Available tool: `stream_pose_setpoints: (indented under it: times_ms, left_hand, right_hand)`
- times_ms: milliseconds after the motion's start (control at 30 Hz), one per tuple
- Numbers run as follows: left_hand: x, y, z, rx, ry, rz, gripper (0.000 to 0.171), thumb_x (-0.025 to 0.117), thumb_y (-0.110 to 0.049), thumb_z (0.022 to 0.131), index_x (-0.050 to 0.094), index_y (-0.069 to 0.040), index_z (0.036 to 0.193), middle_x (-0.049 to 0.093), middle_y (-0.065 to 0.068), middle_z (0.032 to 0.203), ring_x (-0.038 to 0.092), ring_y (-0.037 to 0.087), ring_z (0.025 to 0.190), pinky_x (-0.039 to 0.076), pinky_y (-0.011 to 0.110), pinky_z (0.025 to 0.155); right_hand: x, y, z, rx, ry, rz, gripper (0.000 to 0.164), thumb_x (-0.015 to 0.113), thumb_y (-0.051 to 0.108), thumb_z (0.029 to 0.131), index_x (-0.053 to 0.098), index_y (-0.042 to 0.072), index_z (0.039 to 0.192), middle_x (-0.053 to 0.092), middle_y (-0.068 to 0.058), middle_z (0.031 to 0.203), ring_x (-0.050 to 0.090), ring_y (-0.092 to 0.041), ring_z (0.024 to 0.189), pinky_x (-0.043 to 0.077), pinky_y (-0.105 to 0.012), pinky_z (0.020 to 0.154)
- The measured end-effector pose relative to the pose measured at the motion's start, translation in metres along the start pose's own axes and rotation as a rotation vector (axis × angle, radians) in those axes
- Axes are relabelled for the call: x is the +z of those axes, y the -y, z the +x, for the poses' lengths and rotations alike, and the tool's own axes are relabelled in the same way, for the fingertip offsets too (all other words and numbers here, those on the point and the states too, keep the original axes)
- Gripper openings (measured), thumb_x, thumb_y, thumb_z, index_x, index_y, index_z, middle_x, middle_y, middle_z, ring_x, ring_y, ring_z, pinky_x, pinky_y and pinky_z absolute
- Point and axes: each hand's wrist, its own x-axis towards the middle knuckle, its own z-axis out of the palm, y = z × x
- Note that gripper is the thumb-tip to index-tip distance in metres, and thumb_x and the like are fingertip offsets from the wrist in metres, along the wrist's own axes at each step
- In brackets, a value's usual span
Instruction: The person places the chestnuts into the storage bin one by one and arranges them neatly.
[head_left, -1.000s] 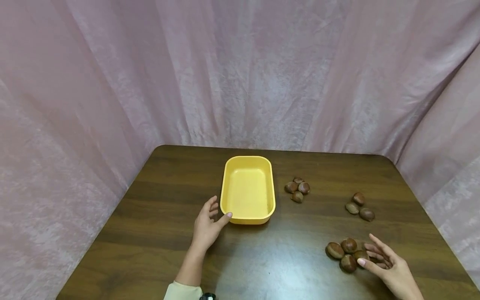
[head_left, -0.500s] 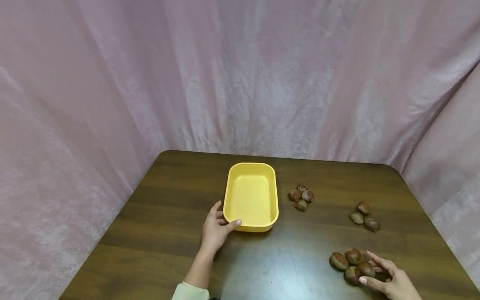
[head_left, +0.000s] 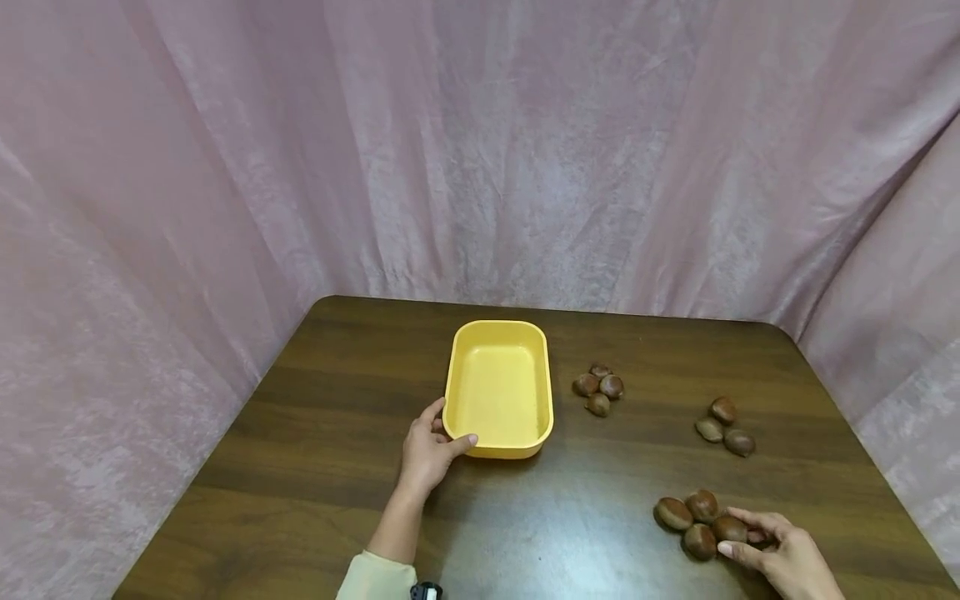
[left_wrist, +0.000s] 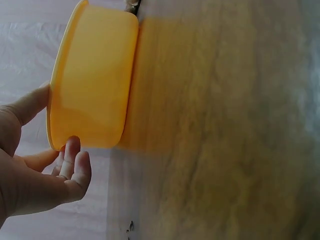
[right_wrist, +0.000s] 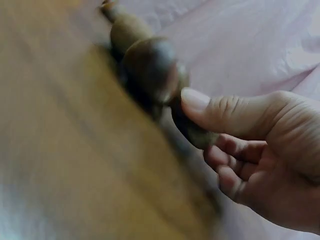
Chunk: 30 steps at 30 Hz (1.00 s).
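Observation:
The yellow rectangular plastic container (head_left: 498, 450) stands on the table. My left hand (head_left: 427, 454) holds its near left corner, thumb on the near rim and fingers against the left side. In the left wrist view the container's outer wall (left_wrist: 95, 75) shows beside that hand (left_wrist: 40, 170). At the right, my right hand (head_left: 791, 554) pinches a brown chestnut (head_left: 730, 529) between thumb and fingers. This one is the rightmost in a near cluster with other chestnuts (head_left: 673, 513). In the right wrist view, the thumb of my right hand (right_wrist: 260, 145) covers part of the held chestnut (right_wrist: 195, 132).
Two more chestnut groups lie farther back: one (head_left: 598, 387) right of the container, another (head_left: 724, 427) near the table's right side. A dark wood table (head_left: 300, 467) bears everything. Pink curtains (head_left: 480, 150) hang around its back and sides.
My right hand has closed its thumb and fingers on the rightmost chestnut of the near cluster. The left thumb has come farther over the container's near rim. The head view has shifted slightly.

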Motion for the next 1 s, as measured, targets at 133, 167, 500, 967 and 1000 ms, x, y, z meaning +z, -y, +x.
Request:
stream_pose_setpoints:
  times_ms: [133,167,500,967,1000]
  left_hand:
    - [0.000,-0.001,-0.001,-0.003,0.009,-0.013,0.079,0.082,-0.011,0.070,0.042,0.001,0.136,0.049,0.017,0.100,0.052,0.021,0.074,0.045,0.032,0.061]
    - [-0.001,-0.001,-0.001,-0.007,0.011,-0.013,0.079,0.083,-0.011,0.070,0.042,0.001,0.136,0.049,0.016,0.099,0.052,0.021,0.074,0.045,0.031,0.060]
    - [-0.009,0.000,0.000,0.000,0.061,0.003,0.081,0.082,-0.010,0.070,0.039,-0.004,0.139,0.053,0.020,0.095,0.055,0.022,0.074,0.046,0.031,0.060]
    - [-0.009,-0.003,0.003,-0.016,0.076,0.018,0.081,0.084,-0.010,0.067,0.043,-0.005,0.136,0.057,0.016,0.092,0.056,0.022,0.076,0.046,0.032,0.063]
    - [-0.008,-0.004,0.003,-0.013,0.077,0.025,0.081,0.084,-0.010,0.066,0.044,-0.005,0.136,0.057,0.016,0.091,0.056,0.022,0.075,0.046,0.032,0.062]
  right_hand:
    - [-0.004,0.011,-0.004,-0.028,-0.073,-0.014,0.075,0.075,0.041,0.076,0.050,-0.007,0.127,0.052,-0.015,0.104,0.048,-0.021,0.079,0.044,-0.027,0.062]
    - [-0.005,0.014,-0.006,-0.045,-0.087,-0.015,0.073,0.075,0.040,0.076,0.050,-0.006,0.127,0.052,-0.015,0.105,0.048,-0.020,0.078,0.044,-0.027,0.062]
    - [0.006,0.040,0.000,-0.140,-0.119,0.172,0.066,0.075,0.030,0.078,0.050,0.000,0.131,0.051,-0.014,0.111,0.054,-0.017,0.080,0.047,-0.028,0.065]
    - [0.031,0.073,0.028,-0.164,-0.061,0.320,0.067,0.075,0.027,0.080,0.046,-0.001,0.133,0.046,-0.016,0.114,0.051,-0.020,0.081,0.047,-0.028,0.063]
    - [0.032,0.075,0.030,-0.171,-0.056,0.327,0.066,0.075,0.026,0.080,0.046,-0.001,0.133,0.046,-0.017,0.113,0.051,-0.020,0.081,0.047,-0.028,0.064]
